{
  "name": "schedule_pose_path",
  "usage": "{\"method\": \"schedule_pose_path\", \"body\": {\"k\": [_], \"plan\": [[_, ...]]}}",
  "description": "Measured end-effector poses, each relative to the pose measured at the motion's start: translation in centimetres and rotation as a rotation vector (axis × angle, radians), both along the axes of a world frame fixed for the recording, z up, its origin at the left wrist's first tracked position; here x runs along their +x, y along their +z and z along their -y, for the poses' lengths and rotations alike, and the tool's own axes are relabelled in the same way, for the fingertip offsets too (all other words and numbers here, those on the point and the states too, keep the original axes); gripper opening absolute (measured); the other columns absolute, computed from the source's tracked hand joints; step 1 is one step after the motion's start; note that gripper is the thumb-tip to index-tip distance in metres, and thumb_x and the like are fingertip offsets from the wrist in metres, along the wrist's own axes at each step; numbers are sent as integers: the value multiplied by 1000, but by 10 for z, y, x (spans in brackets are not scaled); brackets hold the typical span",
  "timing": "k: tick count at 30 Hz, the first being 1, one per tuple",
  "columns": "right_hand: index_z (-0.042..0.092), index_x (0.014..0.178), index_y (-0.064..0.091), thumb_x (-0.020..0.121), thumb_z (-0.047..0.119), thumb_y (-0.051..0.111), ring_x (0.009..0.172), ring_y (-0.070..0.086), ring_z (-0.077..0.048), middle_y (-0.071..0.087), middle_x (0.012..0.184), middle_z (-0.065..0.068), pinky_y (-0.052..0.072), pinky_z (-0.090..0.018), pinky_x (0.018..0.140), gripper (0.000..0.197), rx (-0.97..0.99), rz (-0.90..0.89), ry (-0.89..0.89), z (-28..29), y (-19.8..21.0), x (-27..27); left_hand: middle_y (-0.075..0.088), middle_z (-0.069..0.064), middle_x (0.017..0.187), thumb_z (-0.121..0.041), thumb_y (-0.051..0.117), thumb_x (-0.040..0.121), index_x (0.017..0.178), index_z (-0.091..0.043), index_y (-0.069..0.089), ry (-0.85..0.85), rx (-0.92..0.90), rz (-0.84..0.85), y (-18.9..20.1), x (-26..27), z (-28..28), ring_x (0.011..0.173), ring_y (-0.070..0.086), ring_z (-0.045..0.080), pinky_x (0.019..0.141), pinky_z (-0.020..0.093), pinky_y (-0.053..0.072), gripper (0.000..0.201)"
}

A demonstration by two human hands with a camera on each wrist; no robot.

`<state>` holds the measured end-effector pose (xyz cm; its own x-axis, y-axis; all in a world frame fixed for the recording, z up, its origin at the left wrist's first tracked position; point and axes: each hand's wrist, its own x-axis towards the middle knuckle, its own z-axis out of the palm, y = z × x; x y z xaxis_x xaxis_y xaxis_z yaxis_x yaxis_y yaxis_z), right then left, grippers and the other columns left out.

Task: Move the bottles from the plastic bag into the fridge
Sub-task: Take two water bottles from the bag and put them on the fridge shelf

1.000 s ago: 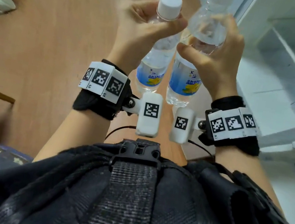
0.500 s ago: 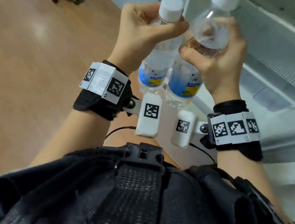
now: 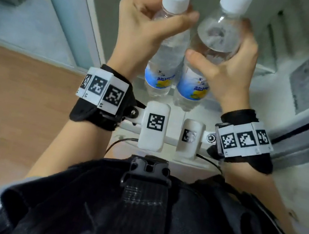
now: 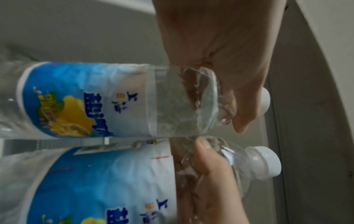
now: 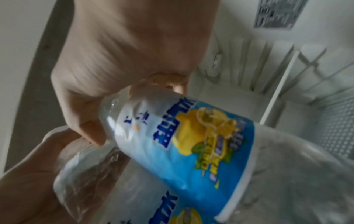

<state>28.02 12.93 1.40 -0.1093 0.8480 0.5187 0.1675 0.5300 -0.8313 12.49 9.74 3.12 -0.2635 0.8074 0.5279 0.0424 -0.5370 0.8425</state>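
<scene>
Upright, both bottles point their white caps toward 12 o'clock in the head view, long axes running nearly parallel from 6 to 12. The left bottle (image 3: 168, 51) and the right bottle (image 3: 208, 50) stand side by side in the air, bodies touching or almost so near their blue-and-yellow labels, held up in front of the open fridge (image 3: 295, 65).

The left hand (image 3: 144, 30) wraps the left bottle just below its cap, thumb crossing the front toward 3 o'clock, fingers (image 4: 243, 115) curled round the shoulder. The right hand (image 3: 230, 68) grips the right bottle around its upper body, thumb pointing toward 9 o'clock, fingers curled behind it. Each wrist wears a black band with square printed markers and a white camera block; the two blocks sit close together at 6 o'clock below the bottle bases.

Beyond the bottles lie the fridge's pale inner wall and, at 2 o'clock, a ribbed panel with a grey sticker (image 3: 307, 86). Wooden floor (image 3: 17, 103) spreads at 9 o'clock. A dark chest harness with a buckle (image 3: 147, 169) fills the bottom.
</scene>
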Motion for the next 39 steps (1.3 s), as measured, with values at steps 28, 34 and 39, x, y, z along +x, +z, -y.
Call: {"method": "schedule_pose_path", "body": {"k": [28, 34, 39], "plan": [[12, 125, 45, 62, 50, 81, 99, 67, -17, 66, 114, -1, 56, -35, 88, 82, 92, 66, -500, -150, 13, 47, 70, -5, 67, -8, 75, 78, 80, 1, 71, -117, 86, 46, 32, 63, -196, 66, 63, 7, 66, 22, 50, 10], [14, 136, 32, 60, 58, 77, 97, 64, -14, 65, 113, -1, 51, -22, 79, 99, -8, 144, -484, -177, 17, 48, 62, -14, 71, -15, 70, 85, 70, -23, 57, -85, -37, -107, 34, 70, -227, 64, 57, -10, 69, 9, 43, 21], [7, 139, 25, 73, 38, 78, 102, 56, -12, 59, 116, -6, 44, -10, 75, 90, -82, 178, -461, -190, 8, 54, 58, -2, 107, -19, 68, 86, 115, -11, 50, -184, -51, -242, 24, 60, -236, 97, 56, 1, 83, 5, 46, 35]]}}
